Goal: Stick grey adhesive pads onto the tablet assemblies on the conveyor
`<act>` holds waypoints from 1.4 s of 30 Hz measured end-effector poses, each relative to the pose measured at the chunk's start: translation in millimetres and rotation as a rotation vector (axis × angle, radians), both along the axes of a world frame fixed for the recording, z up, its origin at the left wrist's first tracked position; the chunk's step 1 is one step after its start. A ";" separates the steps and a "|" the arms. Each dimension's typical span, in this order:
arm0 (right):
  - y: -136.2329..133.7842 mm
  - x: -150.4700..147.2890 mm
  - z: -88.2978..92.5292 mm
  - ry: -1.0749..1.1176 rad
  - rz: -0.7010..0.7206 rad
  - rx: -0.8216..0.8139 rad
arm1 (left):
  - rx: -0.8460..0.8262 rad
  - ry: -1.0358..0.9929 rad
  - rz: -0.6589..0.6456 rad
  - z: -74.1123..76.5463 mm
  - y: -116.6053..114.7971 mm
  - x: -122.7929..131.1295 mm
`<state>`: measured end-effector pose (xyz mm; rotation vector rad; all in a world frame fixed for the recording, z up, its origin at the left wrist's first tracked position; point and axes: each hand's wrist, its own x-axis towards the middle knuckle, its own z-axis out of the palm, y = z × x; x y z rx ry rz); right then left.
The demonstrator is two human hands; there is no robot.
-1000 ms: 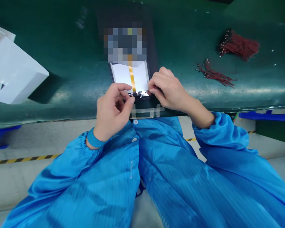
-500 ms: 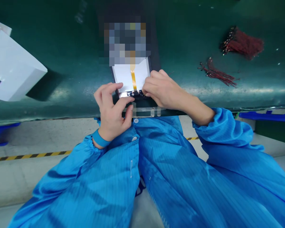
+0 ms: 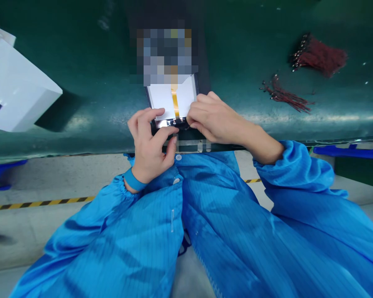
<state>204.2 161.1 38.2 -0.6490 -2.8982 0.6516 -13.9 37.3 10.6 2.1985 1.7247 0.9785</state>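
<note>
at the left of the dark green bench point(image 3: 81, 124), a white foam block point(image 3: 18, 78) sits well apart from the hands. mid-bench lies a flat dark-framed module point(image 3: 163, 99) with an amber ribbon point(image 3: 175, 103). the left hand point(image 3: 151, 140) pinches nearly closed on its lower edge, the right hand point(image 3: 217, 118) likewise; light, steady fingertip pressure suits such thin work. bundles of red wires point(image 3: 318, 56) lie further right, beyond them a blue tray point(image 3: 349, 151).

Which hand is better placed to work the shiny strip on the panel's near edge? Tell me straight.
Right, probably. The right hand has its fingertips at one end of the shiny metal strip on the near edge of the white-faced panel, while the left hand curls around the other end.
</note>
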 end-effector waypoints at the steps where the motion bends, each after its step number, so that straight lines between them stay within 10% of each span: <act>1: 0.1 0.0 1.1 -0.008 -0.005 -0.014 | 0.000 -0.007 0.001 0.1 0.7 0.3; 30: -1.4 0.9 3.8 -0.037 -0.078 -0.117 | -0.126 -0.088 0.022 -1.1 1.1 1.7; 42: -7.9 -4.9 18.5 0.084 -0.058 -0.227 | -0.135 -0.131 0.082 21.0 15.6 15.1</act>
